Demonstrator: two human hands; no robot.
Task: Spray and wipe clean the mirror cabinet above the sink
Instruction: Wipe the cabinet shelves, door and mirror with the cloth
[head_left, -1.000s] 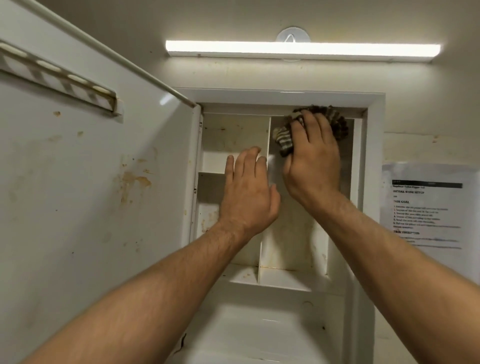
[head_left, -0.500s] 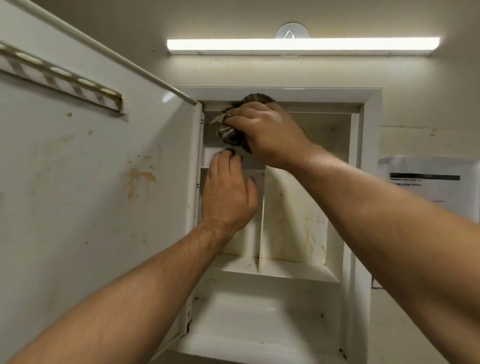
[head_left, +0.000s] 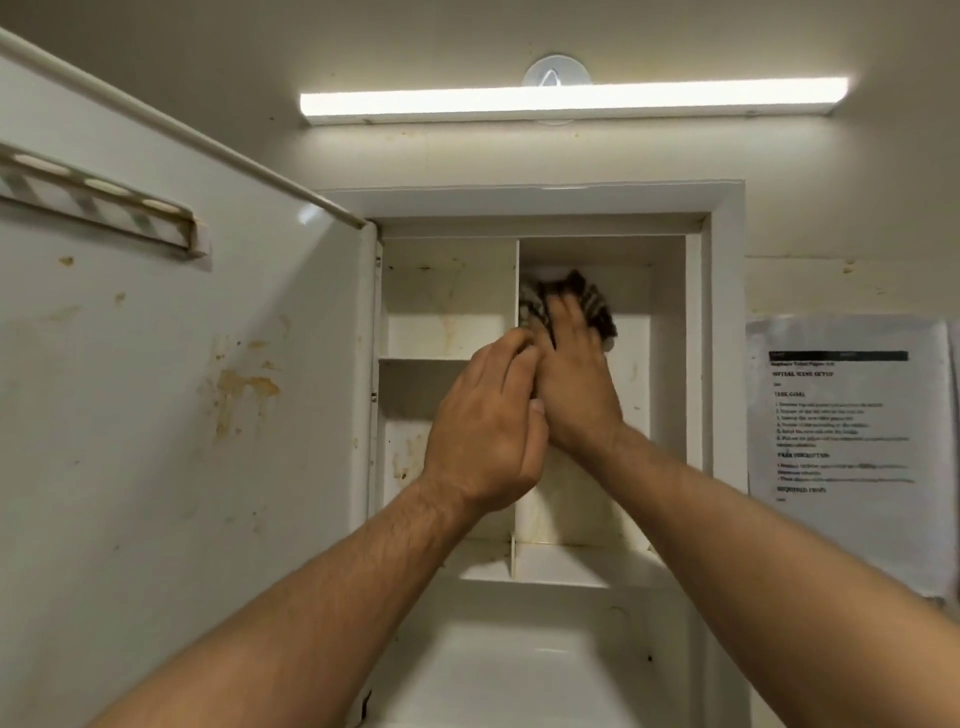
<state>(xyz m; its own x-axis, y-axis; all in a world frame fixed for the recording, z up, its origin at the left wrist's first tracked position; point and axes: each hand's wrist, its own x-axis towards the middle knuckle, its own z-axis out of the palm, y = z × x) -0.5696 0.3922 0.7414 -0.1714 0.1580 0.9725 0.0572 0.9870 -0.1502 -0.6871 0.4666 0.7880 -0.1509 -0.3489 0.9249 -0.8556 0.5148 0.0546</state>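
Observation:
The white mirror cabinet (head_left: 719, 332) stands open, its stained door (head_left: 197, 415) swung out to the left. Inside, a vertical divider (head_left: 518, 270) splits the upper shelves. My right hand (head_left: 574, 384) reaches into the upper right compartment and presses a dark striped cloth (head_left: 597, 306) flat against the back wall, blurred by motion. My left hand (head_left: 485, 431) sits just left of it, with its fingers curled round the front edge of the divider. Brown stains mark the compartment walls.
A lit strip light (head_left: 571, 101) hangs above the cabinet. A printed sheet (head_left: 847, 441) is taped to the wall on the right. A slotted rail (head_left: 98, 208) runs along the inside of the door. A small shelf (head_left: 426, 358) crosses the left compartment.
My right hand has carried the cloth from the upper left compartment back to the upper right one. My left hand has shifted right onto the divider.

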